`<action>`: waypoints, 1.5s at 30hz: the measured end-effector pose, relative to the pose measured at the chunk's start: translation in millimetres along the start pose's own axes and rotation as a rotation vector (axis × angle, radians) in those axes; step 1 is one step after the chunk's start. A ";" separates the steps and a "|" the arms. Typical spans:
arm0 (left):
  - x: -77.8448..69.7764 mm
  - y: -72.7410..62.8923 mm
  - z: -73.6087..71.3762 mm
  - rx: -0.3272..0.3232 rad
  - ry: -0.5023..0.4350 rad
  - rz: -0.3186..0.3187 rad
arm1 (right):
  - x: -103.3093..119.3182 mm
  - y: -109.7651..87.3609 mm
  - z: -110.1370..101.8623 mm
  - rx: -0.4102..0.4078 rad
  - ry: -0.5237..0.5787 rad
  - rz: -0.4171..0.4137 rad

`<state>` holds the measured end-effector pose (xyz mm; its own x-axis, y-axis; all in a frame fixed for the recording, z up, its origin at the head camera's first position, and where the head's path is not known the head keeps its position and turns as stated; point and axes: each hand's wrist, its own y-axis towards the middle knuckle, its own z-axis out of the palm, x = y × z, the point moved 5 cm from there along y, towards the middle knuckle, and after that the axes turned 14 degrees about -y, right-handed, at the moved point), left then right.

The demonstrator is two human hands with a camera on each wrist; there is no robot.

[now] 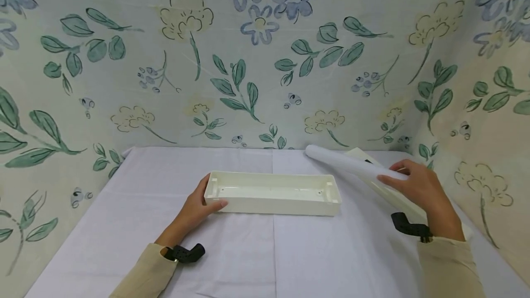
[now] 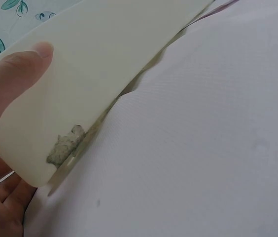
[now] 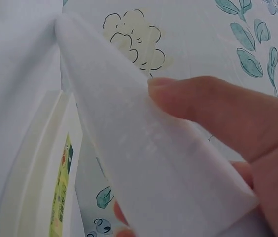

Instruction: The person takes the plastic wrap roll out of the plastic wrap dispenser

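Note:
A long cream plastic box [image 1: 273, 206], its top side open, sits on the white cloth in the middle. My left hand [image 1: 196, 208] grips its left end, thumb on the front wall and fingers behind. In the left wrist view, a grey, torn-looking patch [image 2: 66, 148] shows low on that wall. A white roll [image 1: 352, 164], long and tube-shaped, is held near its close end by my right hand [image 1: 422, 187], thumb on one side and fingers on the other. It slants away, overlapping a long cream piece [image 1: 395, 201] with a coloured label [image 3: 61, 192].
The white cloth [image 1: 236, 252] covers the table, with a crease running down its middle. A floral curtain [image 1: 256, 86] hangs behind the far edge and along the right side. On each wrist sits a black camera [image 1: 188, 253].

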<state>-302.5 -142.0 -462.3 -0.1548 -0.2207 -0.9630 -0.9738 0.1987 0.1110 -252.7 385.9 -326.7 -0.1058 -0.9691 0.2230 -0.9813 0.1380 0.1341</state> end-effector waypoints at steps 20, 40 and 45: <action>-2.7 -0.3 -0.8 -0.010 0.007 -0.002 | -6.5 -2.4 13.0 -0.041 -0.023 0.010; -1.6 -2.3 1.1 0.002 -0.010 0.010 | -18.4 -13.9 37.1 0.041 -0.001 0.042; -2.4 -2.1 2.0 0.001 -0.008 0.009 | -22.7 -16.1 43.5 0.065 -0.003 0.062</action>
<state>-299.7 -140.0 -460.7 -0.1619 -0.2110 -0.9640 -0.9722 0.2016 0.1191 -241.5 396.8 -375.9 -0.1671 -0.9597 0.2258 -0.9812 0.1842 0.0569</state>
